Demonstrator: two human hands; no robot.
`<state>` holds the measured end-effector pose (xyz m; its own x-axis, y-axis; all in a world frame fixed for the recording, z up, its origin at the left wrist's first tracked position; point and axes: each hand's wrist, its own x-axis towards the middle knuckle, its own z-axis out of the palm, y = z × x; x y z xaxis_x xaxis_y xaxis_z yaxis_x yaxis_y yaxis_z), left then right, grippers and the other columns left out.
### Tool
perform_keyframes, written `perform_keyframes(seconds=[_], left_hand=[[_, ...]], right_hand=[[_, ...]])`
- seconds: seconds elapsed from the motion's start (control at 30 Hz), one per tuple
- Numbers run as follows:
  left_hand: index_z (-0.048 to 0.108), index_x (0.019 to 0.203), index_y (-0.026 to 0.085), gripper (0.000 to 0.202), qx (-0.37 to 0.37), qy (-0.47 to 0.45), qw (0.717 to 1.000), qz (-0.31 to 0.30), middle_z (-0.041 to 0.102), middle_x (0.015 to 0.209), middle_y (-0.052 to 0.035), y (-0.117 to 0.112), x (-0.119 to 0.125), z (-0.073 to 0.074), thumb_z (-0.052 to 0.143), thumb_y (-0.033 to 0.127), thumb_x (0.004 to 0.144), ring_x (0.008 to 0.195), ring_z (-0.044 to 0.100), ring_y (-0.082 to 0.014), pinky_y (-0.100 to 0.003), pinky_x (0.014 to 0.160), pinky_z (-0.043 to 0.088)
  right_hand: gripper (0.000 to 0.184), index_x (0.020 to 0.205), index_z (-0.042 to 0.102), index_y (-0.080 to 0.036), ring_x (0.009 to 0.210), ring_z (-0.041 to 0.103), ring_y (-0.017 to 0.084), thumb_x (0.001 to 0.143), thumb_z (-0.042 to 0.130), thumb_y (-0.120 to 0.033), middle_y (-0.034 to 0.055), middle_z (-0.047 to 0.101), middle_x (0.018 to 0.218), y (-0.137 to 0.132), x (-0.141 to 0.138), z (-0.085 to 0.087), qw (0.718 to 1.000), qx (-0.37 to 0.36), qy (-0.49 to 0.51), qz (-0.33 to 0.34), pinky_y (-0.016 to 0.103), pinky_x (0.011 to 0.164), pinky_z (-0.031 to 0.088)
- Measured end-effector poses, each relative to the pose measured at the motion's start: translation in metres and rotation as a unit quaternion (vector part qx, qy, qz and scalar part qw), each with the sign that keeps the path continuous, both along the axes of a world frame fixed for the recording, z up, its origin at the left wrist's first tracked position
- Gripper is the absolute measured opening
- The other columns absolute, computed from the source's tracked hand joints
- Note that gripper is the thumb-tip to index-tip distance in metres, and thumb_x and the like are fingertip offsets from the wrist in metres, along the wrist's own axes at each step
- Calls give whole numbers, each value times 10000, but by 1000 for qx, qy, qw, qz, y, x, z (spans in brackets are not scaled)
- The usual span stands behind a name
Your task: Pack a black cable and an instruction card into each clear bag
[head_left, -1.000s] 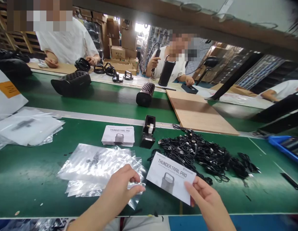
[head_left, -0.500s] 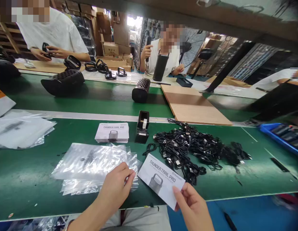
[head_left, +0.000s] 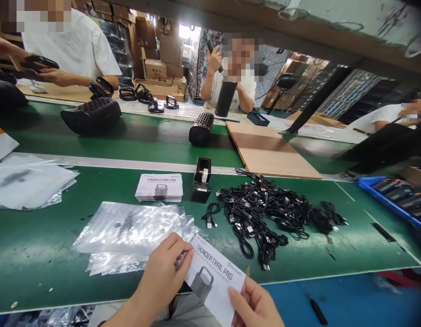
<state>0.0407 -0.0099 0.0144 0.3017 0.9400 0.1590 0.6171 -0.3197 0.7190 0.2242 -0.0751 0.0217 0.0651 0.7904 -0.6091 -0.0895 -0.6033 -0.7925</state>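
My right hand (head_left: 254, 302) grips a printed leaflet (head_left: 215, 277) by its lower right edge, thumb on top. The leaflet shows a grey speaker and "Thunder Trail Pro". At its left edge my left hand (head_left: 166, 272) is closed, thumb and forefinger pinching there; the exact contact is partly hidden. Under and beyond that hand lie clear plastic bags (head_left: 129, 227), overlapping. Behind the bags sits a stack of similar leaflets (head_left: 159, 187). A single coiled USB cable (head_left: 211, 214) lies just past the leaflet, left of a tangled pile of black cables (head_left: 268, 204).
A black tape dispenser (head_left: 201, 179) stands beside the stack. More bags (head_left: 30, 181) lie far left. Beyond the pale strip are black speakers (head_left: 201, 129) and a wooden board (head_left: 271, 150). A blue bin (head_left: 377, 193) is at right. Co-workers sit opposite, one holding a speaker (head_left: 226, 99).
My right hand has brought the leaflet left and nearer, up against my left fingertips. The single cable now shows its plugs. Opposite, the co-workers' hands have shifted.
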Motion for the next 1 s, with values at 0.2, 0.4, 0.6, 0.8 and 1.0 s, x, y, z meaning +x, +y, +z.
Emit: perform_keyframes(seconds=[0.2,0.4,0.6,0.8,1.0], left_hand=[[555,782,190,145,1,-36,999,-19,519,741,-10,-3,-5,12,438,227,858,617,548,-121,-230,550,455],[574,730,212,170,-10,-48,998,-26,519,689,12,-1,-19,38,456,232,852,603,523,-116,-216,549,429],[558,712,218,187,-46,-54,997,40,530,683,15,15,-33,34,456,302,846,612,520,-131,-229,569,425],[546,723,228,202,-90,-14,993,74,535,690,25,27,-31,17,449,363,838,602,518,-133,-241,567,422],[542,707,222,213,-92,1,993,67,536,687,26,27,-26,12,436,345,844,584,518,-128,-241,555,418]], right_hand=[[457,760,587,-107,448,553,97,685,595,-557,25,604,530,31,-16,13,991,80,39,99,204,469,459],[165,607,515,-161,433,491,88,726,566,-265,-39,519,506,71,-63,21,964,170,-63,194,184,423,361],[270,645,548,-193,568,545,150,845,461,-353,1,582,625,94,-55,27,850,238,-438,173,236,514,340],[216,882,571,-145,803,584,269,822,518,-345,116,569,895,105,-29,7,729,202,-633,162,301,574,406],[105,882,562,-181,689,550,151,812,509,-239,14,573,772,93,-27,9,889,267,-336,160,256,644,437]])
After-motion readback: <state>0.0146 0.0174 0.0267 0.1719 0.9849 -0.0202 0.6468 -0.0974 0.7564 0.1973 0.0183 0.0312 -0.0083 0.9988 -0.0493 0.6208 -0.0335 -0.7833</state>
